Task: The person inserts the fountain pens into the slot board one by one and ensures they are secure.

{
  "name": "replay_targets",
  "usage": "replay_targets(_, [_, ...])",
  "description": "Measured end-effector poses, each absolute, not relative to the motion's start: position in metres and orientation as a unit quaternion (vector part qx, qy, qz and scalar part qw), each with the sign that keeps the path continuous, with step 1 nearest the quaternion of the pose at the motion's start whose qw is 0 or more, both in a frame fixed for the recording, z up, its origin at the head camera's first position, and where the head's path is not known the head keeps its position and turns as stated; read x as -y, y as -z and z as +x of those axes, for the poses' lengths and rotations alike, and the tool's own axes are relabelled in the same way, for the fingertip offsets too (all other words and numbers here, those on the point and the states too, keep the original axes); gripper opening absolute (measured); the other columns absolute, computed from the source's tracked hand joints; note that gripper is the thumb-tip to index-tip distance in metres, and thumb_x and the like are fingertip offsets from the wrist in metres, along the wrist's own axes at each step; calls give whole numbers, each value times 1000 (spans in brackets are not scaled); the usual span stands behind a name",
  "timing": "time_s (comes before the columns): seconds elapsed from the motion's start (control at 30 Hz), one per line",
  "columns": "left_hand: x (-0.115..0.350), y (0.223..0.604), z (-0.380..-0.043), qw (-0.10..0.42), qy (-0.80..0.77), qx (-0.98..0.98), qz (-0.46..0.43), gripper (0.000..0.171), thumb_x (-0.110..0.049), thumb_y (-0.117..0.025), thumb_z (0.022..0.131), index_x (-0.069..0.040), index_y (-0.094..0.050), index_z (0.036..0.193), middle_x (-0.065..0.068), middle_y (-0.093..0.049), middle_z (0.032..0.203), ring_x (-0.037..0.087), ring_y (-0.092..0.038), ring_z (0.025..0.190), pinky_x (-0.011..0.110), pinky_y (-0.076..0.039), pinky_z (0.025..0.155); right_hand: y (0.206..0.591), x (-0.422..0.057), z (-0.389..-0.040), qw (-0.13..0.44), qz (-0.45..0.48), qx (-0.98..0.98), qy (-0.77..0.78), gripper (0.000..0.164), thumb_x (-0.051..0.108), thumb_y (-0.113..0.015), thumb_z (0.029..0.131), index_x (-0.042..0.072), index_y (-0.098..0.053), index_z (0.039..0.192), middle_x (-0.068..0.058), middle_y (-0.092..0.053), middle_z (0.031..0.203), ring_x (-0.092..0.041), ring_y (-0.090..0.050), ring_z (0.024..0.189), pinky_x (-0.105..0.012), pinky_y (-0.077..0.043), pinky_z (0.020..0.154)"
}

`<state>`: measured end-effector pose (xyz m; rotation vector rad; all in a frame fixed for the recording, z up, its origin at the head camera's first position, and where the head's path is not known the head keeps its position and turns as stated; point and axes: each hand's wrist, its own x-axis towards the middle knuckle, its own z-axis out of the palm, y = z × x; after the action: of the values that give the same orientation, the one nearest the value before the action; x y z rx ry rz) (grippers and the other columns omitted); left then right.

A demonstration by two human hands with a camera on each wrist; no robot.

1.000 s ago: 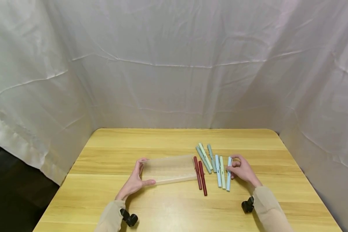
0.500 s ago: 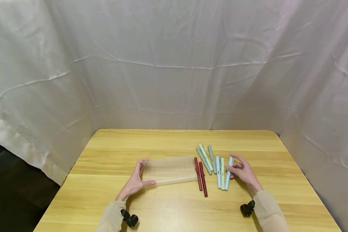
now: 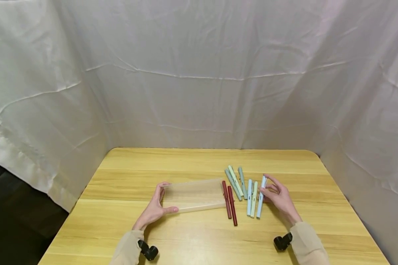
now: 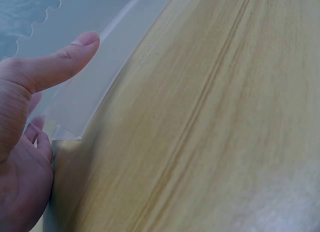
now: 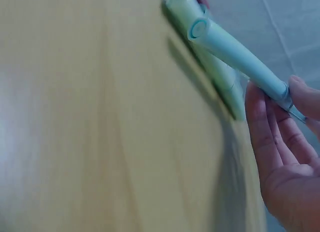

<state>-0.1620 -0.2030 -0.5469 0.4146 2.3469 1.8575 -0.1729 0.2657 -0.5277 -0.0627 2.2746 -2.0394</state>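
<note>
My left hand [image 3: 154, 206] grips a translucent plastic box [image 3: 194, 195] by its left end, thumb on the near side and fingers at the far corner. In the left wrist view the thumb lies along the box's wall [image 4: 95, 87]. On the right, my right hand [image 3: 280, 197] pinches a light blue pen [image 3: 261, 198] near its far end. The right wrist view has this pen [image 5: 240, 57] tilted and raised off the wood, between thumb and fingers. Left of it lie another light blue pen [image 3: 249, 198] and a pale green pen [image 3: 254, 200], side by side.
Two dark red pens [image 3: 231, 206] lie at the box's right end. Behind them are grey-green pens [image 3: 242, 182] and a second pale green pen [image 3: 235, 180]. Everything stands on a wooden table [image 3: 192, 239], with pale curtains [image 3: 199, 110] around its back and sides.
My right hand has lifted the light blue pen slightly and tilted it, its near end swinging left. The left hand and the box have stayed put.
</note>
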Motion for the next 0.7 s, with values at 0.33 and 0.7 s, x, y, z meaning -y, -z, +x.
replay_targets(0.33, [203, 548, -162, 59, -614, -775, 135, 95, -8, -88, 73, -8, -28, 147, 20, -21, 161, 42, -2, 157, 58, 2, 127, 512, -243, -170, -28, -33, -712, 701, 64, 4, -69, 93, 15, -40, 150, 7, -66, 96, -14, -74, 75, -35, -64, 69])
replay_targets(0.7, [203, 548, -161, 58, -612, -777, 134, 95, -8, -88, 74, -8, -28, 147, 21, -20, 161, 42, -3, 156, 59, 2, 127, 505, -215, -175, -69, -41, -718, 691, 66, 3, -72, 91, 8, -40, 148, -4, -66, 102, -10, -71, 76, -29, -64, 72])
